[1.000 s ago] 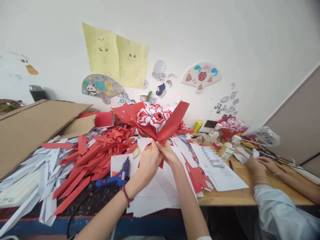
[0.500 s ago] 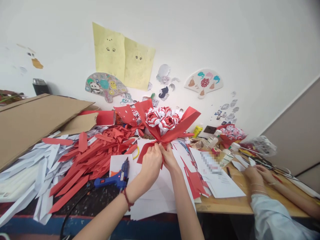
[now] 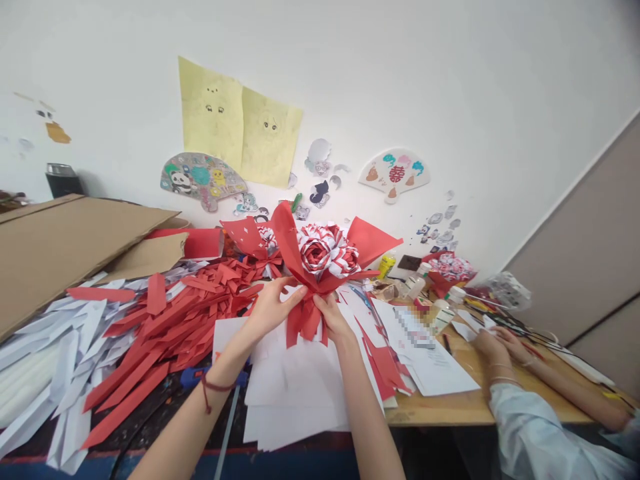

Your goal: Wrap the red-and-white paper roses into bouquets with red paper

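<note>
Both my hands hold a paper flower bouquet (image 3: 327,250) upright over a stack of white paper sheets (image 3: 295,393). Its red-and-white striped paper blooms sit inside a flaring red paper wrap. My left hand (image 3: 275,303) grips the gathered neck from the left, thumb across the front and fingers partly hidden behind. On the right side of the neck, my right hand (image 3: 333,317) pinches the red paper with its thumb in front. Below them the wrap's red tail fans out. A blue glue gun (image 3: 193,377) lies mostly hidden behind my left forearm.
Folded red paper strips (image 3: 150,353) and white paper strips (image 3: 75,373) pile up at the left, near a cardboard sheet (image 3: 75,247). Another red bouquet (image 3: 253,243) stands behind. At the right are bottles (image 3: 443,317), printed papers (image 3: 435,360) and a co-worker's hands (image 3: 493,347) with white paper.
My left hand has opened from a fist-like grip and shifted left around the neck. The bouquet has turned and tipped its blooms toward me. The view has shifted slightly.
</note>
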Demonstrator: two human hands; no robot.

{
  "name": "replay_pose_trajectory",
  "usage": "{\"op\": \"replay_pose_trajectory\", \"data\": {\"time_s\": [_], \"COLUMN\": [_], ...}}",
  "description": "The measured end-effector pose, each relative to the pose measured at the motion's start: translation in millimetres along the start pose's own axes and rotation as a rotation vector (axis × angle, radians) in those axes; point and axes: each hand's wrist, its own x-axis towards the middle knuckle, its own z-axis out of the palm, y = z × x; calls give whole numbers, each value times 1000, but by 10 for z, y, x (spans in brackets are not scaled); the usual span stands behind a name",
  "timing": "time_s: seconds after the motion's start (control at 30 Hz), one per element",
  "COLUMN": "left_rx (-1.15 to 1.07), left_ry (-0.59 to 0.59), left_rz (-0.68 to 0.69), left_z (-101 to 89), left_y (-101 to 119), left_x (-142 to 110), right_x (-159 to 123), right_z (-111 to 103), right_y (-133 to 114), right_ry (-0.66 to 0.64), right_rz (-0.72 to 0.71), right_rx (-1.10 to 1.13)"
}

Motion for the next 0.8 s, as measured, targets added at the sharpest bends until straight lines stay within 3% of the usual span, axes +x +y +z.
{"op": "replay_pose_trajectory", "data": {"time_s": [0.07, 0.13, 0.27, 0.43, 0.67, 0.8], "left_rx": [-188, -262, -197, -357, -318, -295], "left_ry": [-203, -270, -154, -45, 72, 91], "left_rz": [12, 3, -52, -132, -193, -189], "left_z": [-23, -16, 82, 254, 359, 353], "left_y": [-99, -162, -243, -350, -430, -418], "left_x": [86, 122, 112, 72, 47, 44], "right_x": [4, 17, 42, 41, 37, 41], "right_z": [-8, -31, -83, -120, -122, -151], "right_y": [30, 59, 97, 118, 205, 232], "right_ry": [-16, -37, -88, -140, -92, -80], "right_rz": [20, 40, 74, 73, 19, -23], "right_rx": [6, 19, -14, -57, -86, -209]}}
